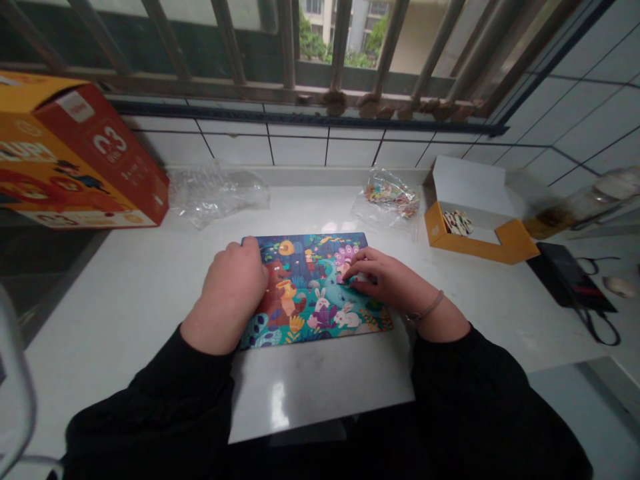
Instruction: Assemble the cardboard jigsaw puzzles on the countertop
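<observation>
A colourful jigsaw puzzle [320, 283] with rabbits, a bear and plants lies flat on the white counter in front of me. Its picture looks mostly filled in. My left hand [234, 290] is curled closed around the puzzle's left edge, thumb side over the upper left part. Over the right part, my right hand [383, 277] has its thumb and fingers pinched on a small puzzle piece [342, 276], low against the picture near the pink flower-like shape. The fingers partly hide that piece and the area under it.
Behind the puzzle lie a clear plastic wrapper [220, 193] and a bag of loose pieces [390, 199]. An opened yellow box [480, 240] holds more pieces at right, beside a bottle [580, 203] and a black phone [575, 273]. A large orange box [120, 157] stands at left.
</observation>
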`<state>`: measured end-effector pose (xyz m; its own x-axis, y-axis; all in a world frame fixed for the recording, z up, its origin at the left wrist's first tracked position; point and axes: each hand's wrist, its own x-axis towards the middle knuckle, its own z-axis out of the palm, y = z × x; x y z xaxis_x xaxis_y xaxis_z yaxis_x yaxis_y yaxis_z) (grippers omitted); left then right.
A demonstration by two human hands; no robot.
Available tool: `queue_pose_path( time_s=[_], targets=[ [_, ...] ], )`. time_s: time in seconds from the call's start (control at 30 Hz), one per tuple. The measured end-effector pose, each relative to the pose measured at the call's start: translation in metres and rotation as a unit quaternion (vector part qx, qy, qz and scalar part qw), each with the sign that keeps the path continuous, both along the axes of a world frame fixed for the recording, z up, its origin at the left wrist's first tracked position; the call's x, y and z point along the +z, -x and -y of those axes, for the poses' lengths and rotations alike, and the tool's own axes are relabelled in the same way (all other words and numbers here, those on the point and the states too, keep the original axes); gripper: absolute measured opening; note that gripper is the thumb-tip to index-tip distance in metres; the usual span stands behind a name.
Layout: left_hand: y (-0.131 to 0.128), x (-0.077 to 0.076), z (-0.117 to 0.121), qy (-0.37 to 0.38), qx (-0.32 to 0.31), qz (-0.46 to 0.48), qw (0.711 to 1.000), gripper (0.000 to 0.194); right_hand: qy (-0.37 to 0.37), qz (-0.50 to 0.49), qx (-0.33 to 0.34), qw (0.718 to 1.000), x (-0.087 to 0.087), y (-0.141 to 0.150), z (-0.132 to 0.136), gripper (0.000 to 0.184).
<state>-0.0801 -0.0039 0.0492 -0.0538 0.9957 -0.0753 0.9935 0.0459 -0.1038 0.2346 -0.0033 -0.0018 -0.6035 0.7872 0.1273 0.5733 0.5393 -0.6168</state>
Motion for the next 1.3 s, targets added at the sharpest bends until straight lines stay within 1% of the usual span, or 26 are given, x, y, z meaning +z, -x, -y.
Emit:
queue_pose_path(
  time_s=[0.1, 0.2, 0.27, 0.5, 0.63, 0.77, 0.93, 1.1, 1.2, 1.3],
  targets=[
    [-0.001, 0.000, 0.000, -0.006, 0.010, -0.013, 1.000, 0.034, -0.008, -0.014, 0.009, 1.000, -0.001, 0.000, 0.000, 0.021],
    [0.000, -0.001, 0.000, 0.007, 0.025, -0.019, 0.999, 0.034, -0.015, -0.023, 0.013, 1.000, 0.000, 0.000, 0.001, 0.021],
    [0.000, -0.002, 0.000, 0.014, 0.025, -0.016, 0.999, 0.035, -0.017, -0.020, 0.008, 1.000, 0.001, 0.000, 0.002, 0.022],
    [0.000, -0.003, 0.000, 0.014, 0.031, -0.015, 0.999, 0.035, -0.019, 0.016, -0.051, 0.998, 0.001, 0.000, 0.003, 0.029],
    [0.002, -0.004, 0.000, 0.005, 0.030, -0.007, 1.000, 0.035, -0.015, 0.020, -0.084, 0.996, 0.001, 0.000, 0.005, 0.037],
    [-0.002, -0.009, -0.002, 0.010, -0.006, 0.034, 0.999, 0.041, -0.007, 0.016, -0.109, 0.994, 0.005, 0.000, 0.007, 0.039],
    [-0.020, -0.016, 0.003, 0.009, -0.074, 0.080, 0.994, 0.033, -0.007, 0.011, -0.123, 0.992, 0.007, 0.000, 0.008, 0.040],
    [-0.036, -0.023, 0.012, 0.013, -0.149, 0.141, 0.979, 0.036, -0.007, 0.007, -0.138, 0.990, 0.006, 0.006, 0.010, 0.038],
    [-0.042, -0.025, 0.015, 0.018, -0.175, 0.176, 0.969, 0.033, -0.023, 0.023, -0.142, 0.989, 0.005, 0.012, 0.010, 0.035],
    [-0.046, -0.026, 0.017, 0.020, -0.187, 0.195, 0.963, 0.032, -0.039, 0.043, -0.142, 0.988, 0.005, 0.017, 0.010, 0.034]
  ],
)
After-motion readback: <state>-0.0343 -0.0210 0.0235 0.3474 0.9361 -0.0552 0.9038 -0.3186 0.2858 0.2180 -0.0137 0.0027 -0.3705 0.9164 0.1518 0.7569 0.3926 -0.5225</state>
